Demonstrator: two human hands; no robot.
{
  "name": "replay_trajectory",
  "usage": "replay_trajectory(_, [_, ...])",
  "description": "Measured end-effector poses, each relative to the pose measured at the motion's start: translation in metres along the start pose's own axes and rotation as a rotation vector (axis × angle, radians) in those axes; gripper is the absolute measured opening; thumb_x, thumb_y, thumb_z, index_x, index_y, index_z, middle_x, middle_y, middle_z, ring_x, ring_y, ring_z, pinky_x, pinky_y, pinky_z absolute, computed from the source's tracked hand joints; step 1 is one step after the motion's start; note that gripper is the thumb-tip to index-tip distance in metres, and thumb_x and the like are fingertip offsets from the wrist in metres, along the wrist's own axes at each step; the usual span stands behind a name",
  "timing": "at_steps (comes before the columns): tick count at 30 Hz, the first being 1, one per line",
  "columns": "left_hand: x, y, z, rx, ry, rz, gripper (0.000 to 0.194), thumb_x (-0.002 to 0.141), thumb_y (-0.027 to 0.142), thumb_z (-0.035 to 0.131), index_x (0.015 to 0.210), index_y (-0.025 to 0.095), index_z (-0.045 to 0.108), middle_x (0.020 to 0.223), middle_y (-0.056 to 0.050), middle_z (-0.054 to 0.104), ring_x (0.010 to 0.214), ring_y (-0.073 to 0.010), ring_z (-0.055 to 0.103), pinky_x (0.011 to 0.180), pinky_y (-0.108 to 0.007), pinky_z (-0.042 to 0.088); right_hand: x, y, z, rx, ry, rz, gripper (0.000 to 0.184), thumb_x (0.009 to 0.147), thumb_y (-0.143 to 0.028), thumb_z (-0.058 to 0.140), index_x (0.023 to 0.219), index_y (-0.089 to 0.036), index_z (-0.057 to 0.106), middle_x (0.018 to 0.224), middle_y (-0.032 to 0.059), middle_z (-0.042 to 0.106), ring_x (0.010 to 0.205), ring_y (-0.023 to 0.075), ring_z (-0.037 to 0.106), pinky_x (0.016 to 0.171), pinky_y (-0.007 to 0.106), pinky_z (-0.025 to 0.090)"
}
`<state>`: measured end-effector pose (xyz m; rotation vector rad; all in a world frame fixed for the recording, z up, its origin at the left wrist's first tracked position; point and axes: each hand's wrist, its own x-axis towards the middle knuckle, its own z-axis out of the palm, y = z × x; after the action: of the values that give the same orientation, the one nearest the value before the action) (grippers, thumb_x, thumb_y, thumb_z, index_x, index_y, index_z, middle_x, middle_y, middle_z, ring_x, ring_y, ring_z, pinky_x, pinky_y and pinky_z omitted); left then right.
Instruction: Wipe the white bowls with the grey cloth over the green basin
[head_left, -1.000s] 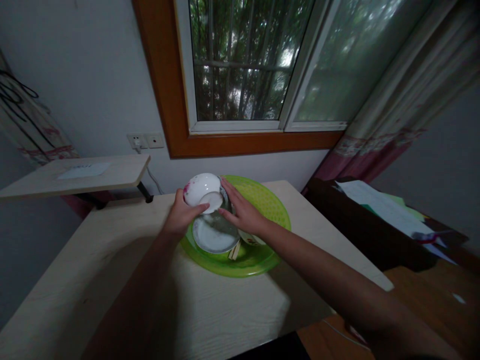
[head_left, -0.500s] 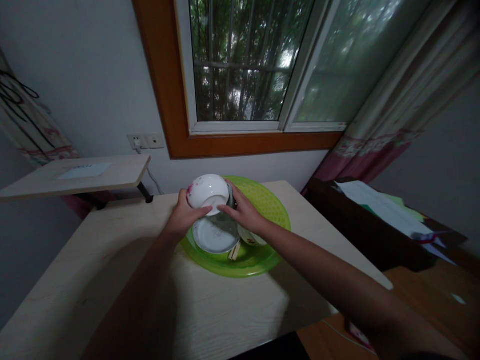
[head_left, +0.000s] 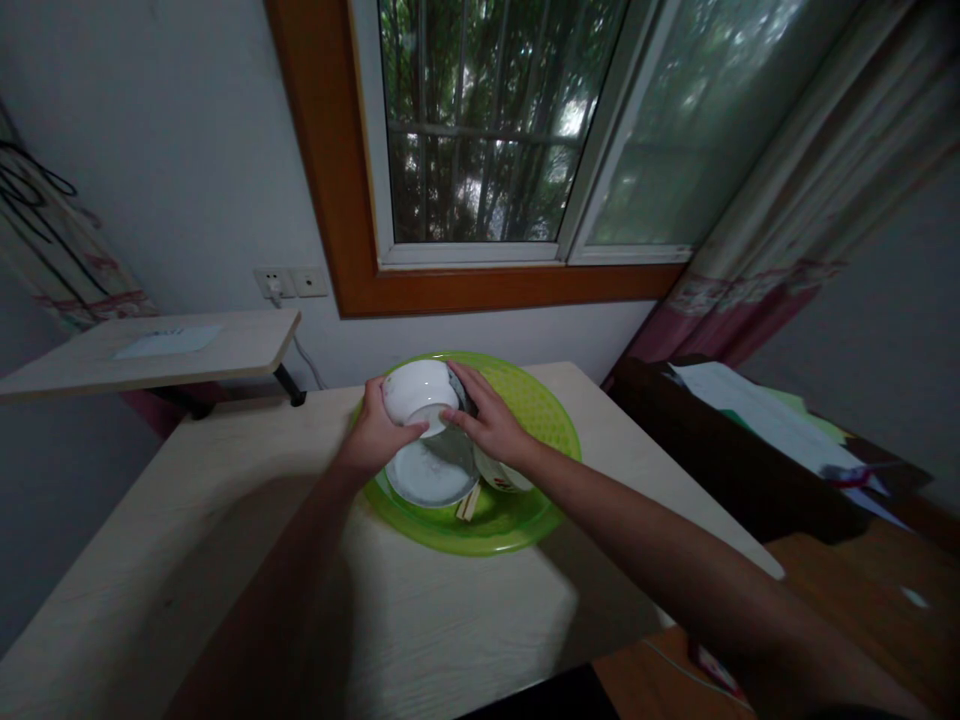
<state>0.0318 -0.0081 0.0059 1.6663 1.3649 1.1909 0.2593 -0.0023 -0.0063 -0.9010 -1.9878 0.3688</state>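
A white bowl (head_left: 420, 390) is tilted between my two hands, its base ring turned toward me. My left hand (head_left: 373, 437) grips its left side, thumb near the base. On the other side my right hand (head_left: 491, 422) is closed around the bowl, thumb by the foot ring. Something grey-green (head_left: 461, 392) shows between the bowl and my right fingers; I cannot make out what it is. Below the bowl, a white plate (head_left: 431, 475) lies in a green plastic basin (head_left: 544, 410). Beside it are another bowl (head_left: 504, 474), partly behind my right wrist, and light wooden chopsticks (head_left: 469, 503).
The basin stands on a pale wooden table (head_left: 420, 620) against the wall under a window. A raised shelf (head_left: 217, 360) with a paper on it is at the left. Papers (head_left: 772, 420) lie on a dark surface at the right.
The bowl has come down a little and turned in my hands; the pink flowers on its left side no longer show. Plate, chopsticks and basin have stayed in place.
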Motion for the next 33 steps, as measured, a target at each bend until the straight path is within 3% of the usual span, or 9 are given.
replay_trajectory(8, [0.000, 0.001, -0.004, 0.095, -0.071, 0.019, 0.063, 0.066, 0.037, 0.083, 0.114, 0.021, 0.047, 0.119, -0.010, 0.064, 0.117, -0.0312, 0.064, 0.101, -0.044, 0.051, -0.002, 0.000, -0.005, -0.135, -0.063, -0.163, 0.072, 0.105, -0.048, 0.056, 0.168, -0.027, 0.027, 0.167, 0.0172, 0.041, 0.154, 0.0318, 0.040, 0.126, 0.057, 0.035])
replay_trajectory(14, [-0.002, 0.009, -0.005, 0.214, -0.038, 0.002, 0.058, 0.065, 0.038, 0.084, 0.104, 0.023, 0.044, 0.109, -0.008, 0.066, 0.107, -0.0302, 0.067, 0.090, -0.041, 0.054, 0.000, -0.006, -0.007, -0.250, -0.061, -0.243, 0.073, 0.108, -0.040, 0.051, 0.171, -0.031, 0.015, 0.171, 0.0149, 0.035, 0.156, 0.0304, 0.039, 0.125, 0.059, 0.039])
replay_trajectory(20, [-0.003, 0.011, -0.004, 0.256, -0.020, 0.004, 0.056, 0.066, 0.038, 0.084, 0.102, 0.024, 0.042, 0.109, -0.009, 0.067, 0.107, -0.0305, 0.068, 0.087, -0.041, 0.055, 0.001, -0.023, -0.002, -0.379, -0.094, -0.332, 0.078, 0.110, -0.035, 0.048, 0.172, -0.028, 0.002, 0.176, 0.0118, 0.023, 0.164, 0.0284, 0.020, 0.130, 0.059, 0.031])
replay_trajectory(23, [-0.004, 0.014, -0.003, 0.236, -0.024, -0.003, 0.054, 0.067, 0.033, 0.083, 0.101, 0.025, 0.042, 0.105, -0.007, 0.068, 0.104, -0.0286, 0.069, 0.086, -0.040, 0.055, 0.000, -0.032, -0.002, -0.449, -0.148, -0.389, 0.079, 0.109, -0.035, 0.049, 0.172, -0.024, 0.003, 0.177, 0.0100, 0.023, 0.166, 0.0292, 0.010, 0.132, 0.060, 0.026])
replay_trajectory(28, [-0.005, 0.016, -0.003, 0.226, -0.032, 0.008, 0.052, 0.065, 0.028, 0.081, 0.100, 0.024, 0.044, 0.099, -0.005, 0.067, 0.095, -0.0258, 0.069, 0.081, -0.037, 0.055, -0.001, -0.040, -0.001, -0.526, -0.225, -0.472, 0.078, 0.108, -0.040, 0.051, 0.171, -0.020, 0.011, 0.176, 0.0111, 0.026, 0.166, 0.0309, 0.006, 0.133, 0.063, 0.020])
replay_trajectory(33, [-0.004, 0.013, -0.003, 0.266, -0.030, -0.001, 0.052, 0.066, 0.029, 0.082, 0.099, 0.025, 0.042, 0.100, -0.006, 0.067, 0.097, -0.0278, 0.070, 0.081, -0.038, 0.055, 0.000, -0.037, 0.002, -0.500, -0.197, -0.412, 0.072, 0.109, -0.038, 0.049, 0.171, -0.022, 0.015, 0.175, 0.0102, 0.029, 0.166, 0.0284, 0.009, 0.133, 0.060, 0.021])
